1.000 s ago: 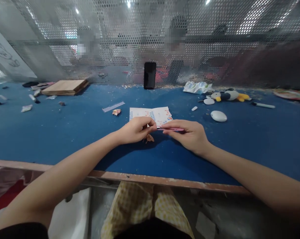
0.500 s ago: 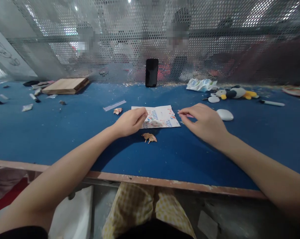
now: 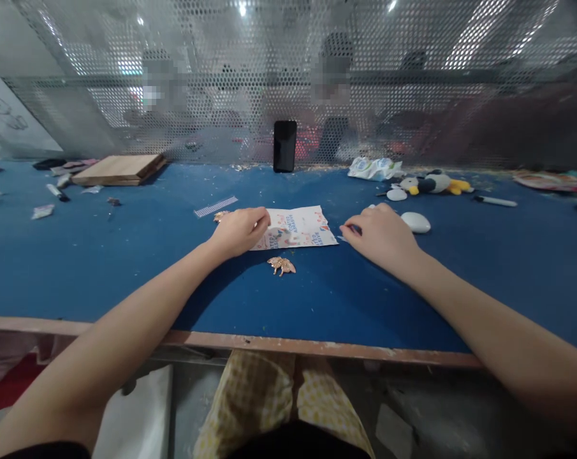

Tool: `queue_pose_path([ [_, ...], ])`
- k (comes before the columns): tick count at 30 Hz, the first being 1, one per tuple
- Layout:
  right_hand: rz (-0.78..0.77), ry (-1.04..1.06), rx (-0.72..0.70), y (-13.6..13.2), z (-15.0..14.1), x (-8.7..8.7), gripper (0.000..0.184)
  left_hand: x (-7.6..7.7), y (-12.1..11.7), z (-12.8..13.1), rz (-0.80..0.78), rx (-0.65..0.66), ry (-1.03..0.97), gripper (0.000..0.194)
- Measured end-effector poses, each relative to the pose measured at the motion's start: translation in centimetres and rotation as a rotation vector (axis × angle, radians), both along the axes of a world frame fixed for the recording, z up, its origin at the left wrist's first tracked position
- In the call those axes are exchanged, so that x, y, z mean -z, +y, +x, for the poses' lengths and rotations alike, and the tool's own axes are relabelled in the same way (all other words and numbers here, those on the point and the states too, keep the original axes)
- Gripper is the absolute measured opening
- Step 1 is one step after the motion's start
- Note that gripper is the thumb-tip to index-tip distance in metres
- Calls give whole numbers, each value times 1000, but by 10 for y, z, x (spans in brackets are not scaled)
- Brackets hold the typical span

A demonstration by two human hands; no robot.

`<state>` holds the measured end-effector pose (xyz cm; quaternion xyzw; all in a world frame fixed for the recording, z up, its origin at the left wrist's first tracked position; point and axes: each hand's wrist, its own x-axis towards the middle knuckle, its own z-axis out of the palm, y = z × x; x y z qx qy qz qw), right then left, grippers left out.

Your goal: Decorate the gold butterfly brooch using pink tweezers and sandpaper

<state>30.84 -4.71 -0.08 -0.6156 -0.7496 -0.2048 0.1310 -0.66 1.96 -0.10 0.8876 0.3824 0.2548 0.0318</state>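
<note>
A sheet of white printed abrasive paper (image 3: 307,224) lies on the blue tabletop with its printed side up. Over its left end, my left hand (image 3: 239,231) is closed, thumb and fingers together; whatever they hold is hidden. My right hand (image 3: 384,237) is closed in a pinch just off the sheet's right edge, near a small pale bit by the fingertips, too small to name. A gold, winged metal ornament (image 3: 282,265) lies in front of the sheet. Behind my left hand, a second gold ornament (image 3: 220,217) is partly covered.
A strip of tiny rhinestones (image 3: 216,206) lies behind my left hand. A phone (image 3: 285,146) leans on the perforated metal screen. To the right are a white mouse-shaped object (image 3: 416,222), a plush duck (image 3: 436,183), a marker (image 3: 495,201) and a wipes packet (image 3: 374,168). Brown boards (image 3: 120,170) lie left.
The camera view has turned slightly right. My right fingertips have dropped lower, close to the tabletop, and curled in more. My left hand stays over the sheet's left end.
</note>
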Motion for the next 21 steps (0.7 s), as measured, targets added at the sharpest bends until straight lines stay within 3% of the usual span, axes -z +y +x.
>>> queue_pose_path([
  [4,-17,9,-44,-3,-7,-6,31,1,2,-3,12,85,14,28],
  [8,-105,55,-163,-2,-22,-24,21,2,1,-2,27,215,65,23],
  [12,-171,156,-284,9,-46,-35,23,4,0,-1,15,277,106,26],
  [16,-183,303,-351,25,-61,-18,29,6,2,0,-24,229,128,31],
  [21,-220,360,-388,35,-57,6,27,1,2,7,-78,145,137,38],
])
